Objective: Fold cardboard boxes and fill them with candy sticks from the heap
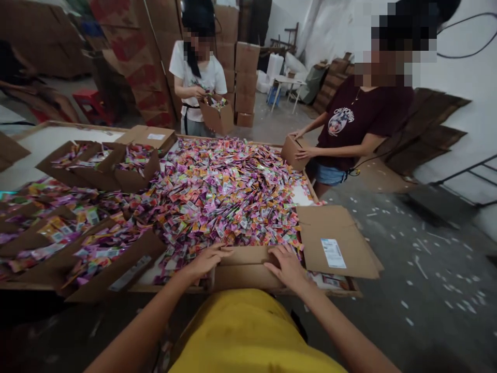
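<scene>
A brown cardboard box (248, 272) stands at the table's near edge, right in front of my yellow shirt. Its top looks folded over, and the contents cannot be seen. My left hand (209, 260) grips the box's left end, fingers bent over the upper edge. At the opposite end, my right hand (288, 265) holds the box with its fingers curled on the top corner. Just beyond the box spreads a big heap of small colourful packets (225, 191), mostly purple, pink and orange.
Flattened cartons (330, 233) with a white label lie right of my box. Open boxes of packets (112, 254) stand at left, more (134, 166) farther back. Across the table, a person in white (202, 77) holds a filled box; another in maroon (353, 119) handles a box (293, 153).
</scene>
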Demonstrator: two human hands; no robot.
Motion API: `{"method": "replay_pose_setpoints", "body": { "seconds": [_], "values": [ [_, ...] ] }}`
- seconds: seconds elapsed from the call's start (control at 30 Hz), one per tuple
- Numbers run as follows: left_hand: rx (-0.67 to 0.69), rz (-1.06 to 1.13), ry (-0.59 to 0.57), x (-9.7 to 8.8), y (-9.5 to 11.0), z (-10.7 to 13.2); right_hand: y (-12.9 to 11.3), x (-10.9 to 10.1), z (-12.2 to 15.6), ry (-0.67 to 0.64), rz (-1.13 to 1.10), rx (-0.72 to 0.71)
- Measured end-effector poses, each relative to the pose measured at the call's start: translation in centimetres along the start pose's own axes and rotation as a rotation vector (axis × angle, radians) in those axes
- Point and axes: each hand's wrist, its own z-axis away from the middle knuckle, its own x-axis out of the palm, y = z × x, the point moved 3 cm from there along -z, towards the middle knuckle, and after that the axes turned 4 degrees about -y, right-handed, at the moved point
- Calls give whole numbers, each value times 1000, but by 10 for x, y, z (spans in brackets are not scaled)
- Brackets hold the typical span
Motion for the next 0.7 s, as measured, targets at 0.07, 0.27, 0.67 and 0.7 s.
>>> {"method": "replay_pose_setpoints", "body": {
  "seconds": [0.07,0.27,0.67,0.7],
  "values": [
    [59,-187,65,12,15,-3,-9,8,-9,37,70,44],
    [36,-788,238,72,28,-6,-23,31,-7,86,126,81],
    [-149,-730,103,31,40,-18,111,-29,-116,-123,-917,177],
    [-241,-606,238,24,37,-5,141,-34,-132,-36,-958,325]
  ]
}}
